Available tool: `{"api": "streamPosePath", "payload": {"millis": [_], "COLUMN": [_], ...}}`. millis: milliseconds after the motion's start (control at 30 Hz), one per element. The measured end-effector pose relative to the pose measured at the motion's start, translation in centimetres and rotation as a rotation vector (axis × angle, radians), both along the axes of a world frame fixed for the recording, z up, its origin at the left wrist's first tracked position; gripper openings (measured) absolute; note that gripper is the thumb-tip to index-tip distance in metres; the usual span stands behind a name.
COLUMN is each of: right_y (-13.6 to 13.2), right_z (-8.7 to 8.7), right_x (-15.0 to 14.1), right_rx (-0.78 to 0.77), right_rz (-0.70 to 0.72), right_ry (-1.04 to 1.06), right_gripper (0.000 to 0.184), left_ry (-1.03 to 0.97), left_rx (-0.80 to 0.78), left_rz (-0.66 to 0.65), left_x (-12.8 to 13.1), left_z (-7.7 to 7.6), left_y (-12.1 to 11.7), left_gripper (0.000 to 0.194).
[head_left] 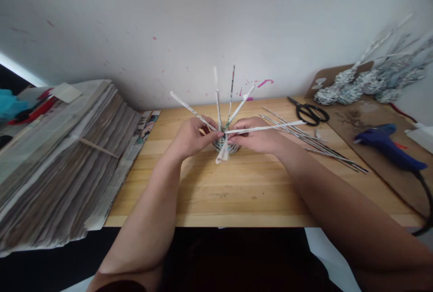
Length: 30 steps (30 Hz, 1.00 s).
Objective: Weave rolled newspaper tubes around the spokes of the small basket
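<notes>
A small round piece woven from rolled newspaper [230, 148] stands on the wooden table [223, 192], with several paper tubes fanning up and outward from its top. My left hand [196, 137] closes on its left side, thumb and fingers pinching at the base of the tubes. From the right, my right hand [252, 135] grips the same piece, and a white paper tube [280, 126] runs out over its fingers. One wide tube end points down toward me at the front. Both hands hide much of the woven body.
Loose paper tubes [318, 145] and black scissors [311, 112] lie to the right. Beyond them a blue glue gun [389, 145] rests on a brown board [368, 165], with several finished woven pieces [352, 86] behind. A tall newspaper stack [71, 156] stands at left.
</notes>
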State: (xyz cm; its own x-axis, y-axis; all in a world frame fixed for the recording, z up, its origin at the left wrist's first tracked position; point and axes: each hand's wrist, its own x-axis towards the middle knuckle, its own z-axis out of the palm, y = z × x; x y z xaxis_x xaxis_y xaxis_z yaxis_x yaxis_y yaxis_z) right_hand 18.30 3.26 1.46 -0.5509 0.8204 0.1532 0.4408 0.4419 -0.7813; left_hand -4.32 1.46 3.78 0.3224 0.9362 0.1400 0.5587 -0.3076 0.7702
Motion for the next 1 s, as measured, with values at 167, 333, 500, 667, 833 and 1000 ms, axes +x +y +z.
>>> {"api": "streamPosePath", "payload": {"millis": [167,333,500,667,833,1000], "right_y": [-0.1,0.0,-0.1,-0.3,0.4,0.7], "right_z": [0.0,0.1,0.2,0.3,0.2,0.3], "right_x": [-0.3,-0.2,-0.3,-0.6,0.7,1.8], "right_rx": [-0.044,-0.043,-0.027,-0.036,-0.121,-0.183], "right_rz": [-0.046,-0.043,-0.035,-0.068,0.048,0.104], "right_ry": [0.023,0.002,-0.002,0.036,0.121,0.122], "right_gripper": [0.009,0.011,0.004,0.004,0.024,0.029], "left_ry": [-0.073,-0.069,0.089,0.107,0.073,0.052], "left_rx": [-0.066,-0.112,-0.057,0.039,0.004,-0.027], "left_rz": [-0.119,-0.231,-0.124,-0.034,-0.052,-0.074], "left_x": [-0.3,-0.1,1.0,2.0,1.8,0.7], "left_z": [0.2,0.8,0.4,-1.2,-1.1,-0.7], "left_y": [-0.2,-0.8,-1.4,-1.1,-0.9,-0.6], "left_gripper": [0.029,0.02,0.02,0.015,0.011,0.015]}}
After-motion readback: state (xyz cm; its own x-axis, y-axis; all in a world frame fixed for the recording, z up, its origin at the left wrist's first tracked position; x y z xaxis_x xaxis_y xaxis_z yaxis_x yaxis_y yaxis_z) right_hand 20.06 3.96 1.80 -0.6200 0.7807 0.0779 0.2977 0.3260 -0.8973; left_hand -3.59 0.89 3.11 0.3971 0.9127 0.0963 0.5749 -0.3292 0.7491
